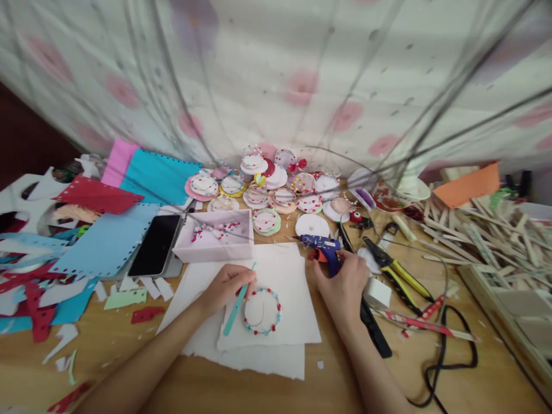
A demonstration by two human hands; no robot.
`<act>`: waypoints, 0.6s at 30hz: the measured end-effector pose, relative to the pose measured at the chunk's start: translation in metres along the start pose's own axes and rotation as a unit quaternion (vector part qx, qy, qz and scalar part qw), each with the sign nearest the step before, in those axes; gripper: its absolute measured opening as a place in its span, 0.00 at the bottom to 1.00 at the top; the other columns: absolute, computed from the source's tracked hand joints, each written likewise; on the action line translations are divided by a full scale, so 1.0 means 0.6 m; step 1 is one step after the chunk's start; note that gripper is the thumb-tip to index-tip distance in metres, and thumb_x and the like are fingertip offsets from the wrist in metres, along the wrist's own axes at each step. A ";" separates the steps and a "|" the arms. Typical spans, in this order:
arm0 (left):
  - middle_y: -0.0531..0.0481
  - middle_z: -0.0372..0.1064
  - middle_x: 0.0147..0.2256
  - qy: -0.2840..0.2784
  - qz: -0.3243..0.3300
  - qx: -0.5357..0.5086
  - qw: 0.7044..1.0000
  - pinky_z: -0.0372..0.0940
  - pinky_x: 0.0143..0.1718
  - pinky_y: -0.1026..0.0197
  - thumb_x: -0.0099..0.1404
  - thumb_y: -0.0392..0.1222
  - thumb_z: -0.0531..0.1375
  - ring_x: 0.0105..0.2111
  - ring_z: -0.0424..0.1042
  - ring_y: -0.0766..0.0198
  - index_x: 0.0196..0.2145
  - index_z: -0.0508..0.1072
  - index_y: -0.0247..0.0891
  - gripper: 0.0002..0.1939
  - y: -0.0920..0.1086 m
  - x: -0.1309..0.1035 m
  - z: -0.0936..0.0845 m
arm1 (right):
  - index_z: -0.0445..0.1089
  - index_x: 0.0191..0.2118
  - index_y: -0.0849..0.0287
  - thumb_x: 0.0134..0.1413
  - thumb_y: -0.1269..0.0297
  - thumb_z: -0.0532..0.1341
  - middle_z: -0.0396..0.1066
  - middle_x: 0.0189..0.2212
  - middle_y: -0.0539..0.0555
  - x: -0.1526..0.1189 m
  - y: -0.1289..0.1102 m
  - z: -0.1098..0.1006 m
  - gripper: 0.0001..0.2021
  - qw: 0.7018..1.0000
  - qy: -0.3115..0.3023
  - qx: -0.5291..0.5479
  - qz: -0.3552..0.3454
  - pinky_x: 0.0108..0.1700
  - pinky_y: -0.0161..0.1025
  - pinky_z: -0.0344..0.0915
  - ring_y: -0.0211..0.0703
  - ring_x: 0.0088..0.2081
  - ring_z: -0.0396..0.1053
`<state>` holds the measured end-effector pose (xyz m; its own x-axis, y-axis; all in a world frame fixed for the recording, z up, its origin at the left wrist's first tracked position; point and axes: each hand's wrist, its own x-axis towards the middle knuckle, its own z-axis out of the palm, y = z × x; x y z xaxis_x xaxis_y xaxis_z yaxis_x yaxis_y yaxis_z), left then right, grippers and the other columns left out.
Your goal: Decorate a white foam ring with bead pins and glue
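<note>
Behind everything, a flowered curtain (259, 75) rises above the wooden table (332, 379). On the right side of the table lies a heap of wood sticks (470, 224); cut foam sheets (106, 238) cover the left side. Dotted paper discs (312, 223) and others decorated with beads crowd together below the curtain. Overlapping sheets of paper (287, 276) lie in the middle, with an open white box (215, 251) at their upper left and a phone (156, 246) beyond it to the left. The right hand (345, 279) is curved around the handle of the blue gun (321, 242), thumb on one side and fingers on the other, just beside the paper. Yellow-handled pliers (399, 277) lie farther right. The left hand (233, 286) pinches the teal stick (235, 313) between thumb and fingers, its tip pointing up. Just beside it, the beaded ring (279, 316) lies flat on the paper, a thin curved wire (263, 313) showing inside.
</note>
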<state>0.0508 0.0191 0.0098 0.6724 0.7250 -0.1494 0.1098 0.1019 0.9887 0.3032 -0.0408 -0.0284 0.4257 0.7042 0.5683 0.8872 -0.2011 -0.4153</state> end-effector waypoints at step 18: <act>0.55 0.59 0.12 0.085 -0.039 0.350 0.932 0.52 0.23 0.64 0.65 0.43 0.49 0.18 0.61 0.68 0.11 0.60 0.37 0.25 0.123 0.050 0.152 | 0.60 0.33 0.55 0.54 0.79 0.55 0.64 0.23 0.50 -0.032 -0.059 -0.062 0.09 0.915 -0.063 0.241 -0.316 0.28 0.37 0.57 0.42 0.26 0.58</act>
<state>0.1461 -0.0139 0.0771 0.5236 0.8370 -0.1589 0.6446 -0.2673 0.7162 0.2703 -0.0725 0.0014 -0.1956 0.6551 0.7298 0.7541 0.5762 -0.3151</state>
